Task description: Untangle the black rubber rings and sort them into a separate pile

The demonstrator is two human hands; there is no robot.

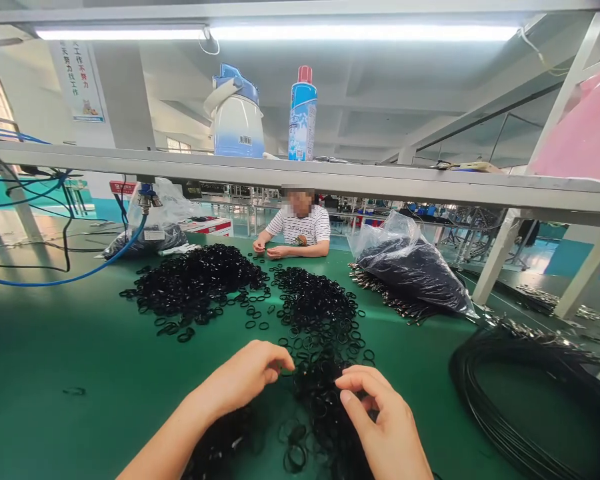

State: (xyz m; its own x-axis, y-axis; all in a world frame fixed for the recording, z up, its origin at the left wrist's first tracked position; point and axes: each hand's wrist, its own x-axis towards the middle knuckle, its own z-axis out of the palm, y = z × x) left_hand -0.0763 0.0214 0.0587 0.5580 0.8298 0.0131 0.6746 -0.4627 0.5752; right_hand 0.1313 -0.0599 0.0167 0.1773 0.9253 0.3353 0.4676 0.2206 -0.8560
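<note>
A heap of small black rubber rings [314, 320] runs down the middle of the green table [70, 360] toward me. My left hand [247, 377] reaches in from the lower left, its fingers pinched together at the near end of the heap. My right hand [380, 420] sits close beside it, thumb and fingers pinched on black rings at the heap's edge. More rings [300, 440] lie under and between my wrists. A second, larger pile of rings [200, 277] lies further back on the left.
A person in a striped shirt [300, 230] works across the table. A plastic bag of black parts [413, 267] lies at the right, another bag [153, 227] at the back left. Coiled black cable [520, 400] sits at the right, blue hoses [55, 280] on the left. A shelf [300, 175] holds a bottle and jug.
</note>
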